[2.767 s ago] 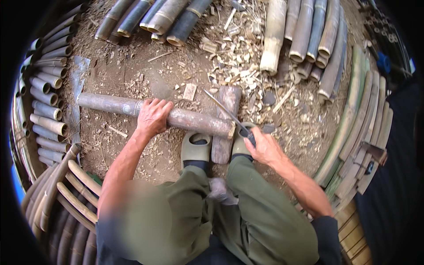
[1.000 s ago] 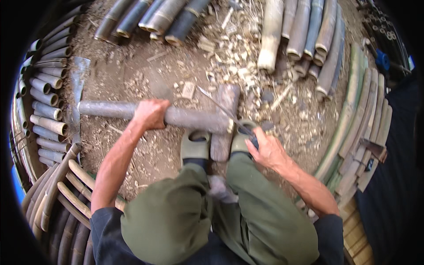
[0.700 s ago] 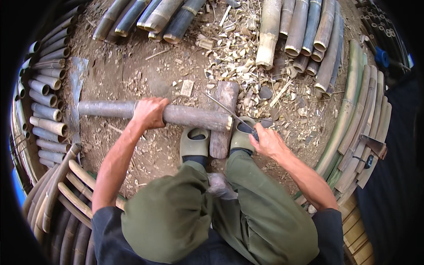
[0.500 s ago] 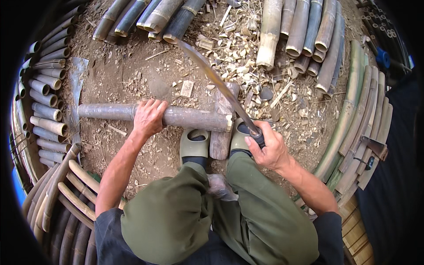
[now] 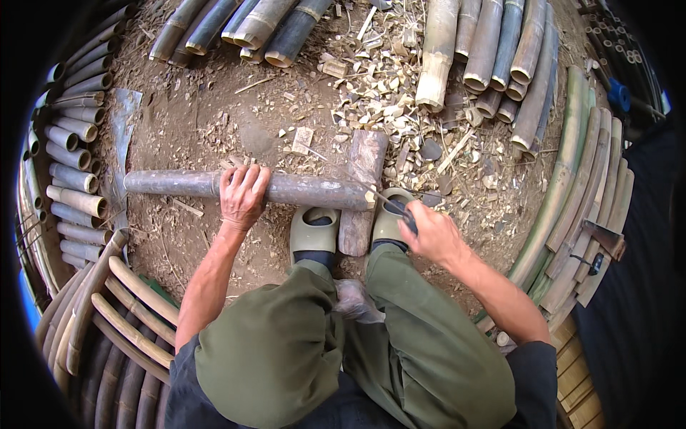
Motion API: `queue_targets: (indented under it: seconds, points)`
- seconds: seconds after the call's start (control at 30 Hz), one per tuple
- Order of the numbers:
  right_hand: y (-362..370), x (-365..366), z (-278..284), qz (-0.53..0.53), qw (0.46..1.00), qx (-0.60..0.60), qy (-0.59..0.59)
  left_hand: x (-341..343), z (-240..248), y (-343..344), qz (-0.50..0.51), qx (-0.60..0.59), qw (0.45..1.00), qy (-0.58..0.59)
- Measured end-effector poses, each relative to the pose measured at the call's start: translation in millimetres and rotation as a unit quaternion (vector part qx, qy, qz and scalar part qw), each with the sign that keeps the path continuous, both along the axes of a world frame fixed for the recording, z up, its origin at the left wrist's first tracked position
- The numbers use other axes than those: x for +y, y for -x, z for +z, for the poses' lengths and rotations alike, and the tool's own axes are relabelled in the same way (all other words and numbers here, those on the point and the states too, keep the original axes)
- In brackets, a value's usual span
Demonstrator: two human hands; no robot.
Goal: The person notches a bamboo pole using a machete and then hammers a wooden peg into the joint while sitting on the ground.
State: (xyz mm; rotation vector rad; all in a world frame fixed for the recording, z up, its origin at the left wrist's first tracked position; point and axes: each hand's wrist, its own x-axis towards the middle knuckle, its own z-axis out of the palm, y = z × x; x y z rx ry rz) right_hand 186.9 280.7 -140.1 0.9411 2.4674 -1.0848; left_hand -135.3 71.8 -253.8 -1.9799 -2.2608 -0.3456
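Observation:
My left hand (image 5: 244, 194) wraps round a grey bamboo pole (image 5: 314, 191), which lies crosswise in front of my feet. The pole's right end rests on a short wooden log (image 5: 366, 157) set between my shoes. My right hand (image 5: 437, 234) is closed round the dark handle of a machete (image 5: 408, 218). Its blade, thin and blurred from this angle, runs leftward at the pole's right end; whether it touches the bamboo I cannot tell. Pale cut bamboo shows at that end.
Green clogs (image 5: 314, 232) flank the log. Wood chips (image 5: 386, 93) litter the ground beyond. Cut bamboo lengths lie at the far left (image 5: 257, 28), far right (image 5: 493, 57) and along the left side (image 5: 75, 157). Split strips (image 5: 579, 207) lie at right, a hatchet (image 5: 604, 239) on them.
The machete has swung down from its raised position to the pole's right end, my right hand turning with it. The pole and my left hand have shifted only slightly.

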Motion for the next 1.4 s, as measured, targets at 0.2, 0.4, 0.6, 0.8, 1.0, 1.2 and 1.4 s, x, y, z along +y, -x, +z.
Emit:
queue_targets:
  seconds: [0.2, 0.4, 0.6, 0.8, 1.0, 1.2, 1.4]
  points:
    - [13.1, 3.1, 32.5, -0.029, 0.992, 0.118, 0.023, -4.3, -1.7, -7.8, 0.027, 0.004, 1.000, -0.009]
    - [-19.4, 0.9, -15.3, 0.044, 0.985, -0.167, -0.027, -4.1, 0.6, -9.3, 0.034, 0.005, 0.999, -0.023]
    - [-48.3, 2.9, 19.6, -0.236, 0.960, 0.113, 0.105, -27.5, 19.8, 27.6, 0.055, -0.014, 0.989, 0.140]
    - [-146.8, -16.6, 11.9, -0.553, 0.796, 0.192, 0.153, -77.8, 33.1, 154.5, 0.144, -0.063, 0.943, 0.293]
    - [-225.3, -70.2, -6.8, -0.615, 0.755, 0.217, -0.073, 80.9, 212.9, 68.6, -0.016, -0.152, 0.901, 0.405]
    - [-229.9, -79.8, -6.4, -0.635, 0.734, 0.185, -0.152, 178.7, 260.8, -58.2, -0.121, -0.410, 0.734, 0.527]
    - [-205.7, -58.4, 0.7, -0.477, 0.798, 0.179, -0.323, 155.7, 189.3, -189.5, -0.025, -0.744, 0.444, 0.499]
